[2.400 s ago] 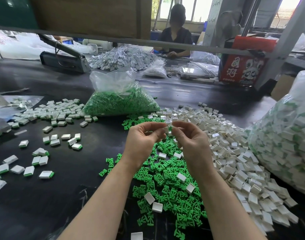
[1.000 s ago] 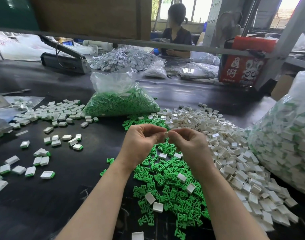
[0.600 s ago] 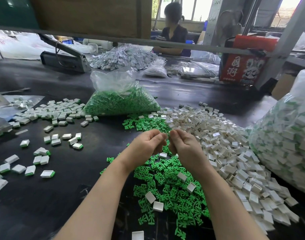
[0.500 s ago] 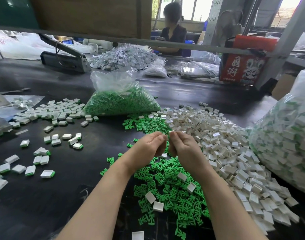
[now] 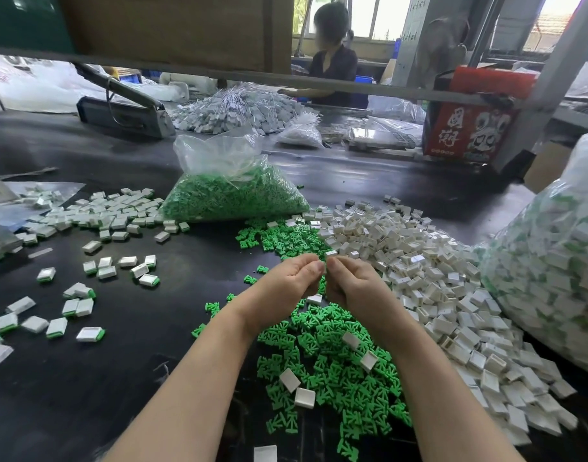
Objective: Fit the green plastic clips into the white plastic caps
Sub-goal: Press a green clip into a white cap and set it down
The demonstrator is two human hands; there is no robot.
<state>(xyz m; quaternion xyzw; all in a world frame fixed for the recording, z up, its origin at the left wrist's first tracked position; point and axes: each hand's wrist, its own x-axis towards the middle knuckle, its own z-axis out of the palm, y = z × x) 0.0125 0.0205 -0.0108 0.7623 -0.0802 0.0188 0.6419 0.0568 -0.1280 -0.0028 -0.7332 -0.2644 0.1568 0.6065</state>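
At frame centre, the left hand point(image 5: 287, 281) and right hand point(image 5: 351, 283) are meeting fingertip to fingertip, pinching a small piece between them, barely visible. Green clips point(image 5: 322, 355) are lying directly beneath; white caps point(image 5: 419, 278) are heaping rightward, nearer the right hand.

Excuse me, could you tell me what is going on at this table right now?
A person is putting small parts together by hand. The left hand and right hand are held close together above the loose green clips, fingertips almost meeting, seemingly pinching a small piece that is mostly hidden. A heap of white caps lies to the right, and finished caps with green ends are scattered to the left. A bag of green clips sits behind. Another person works at the far side.
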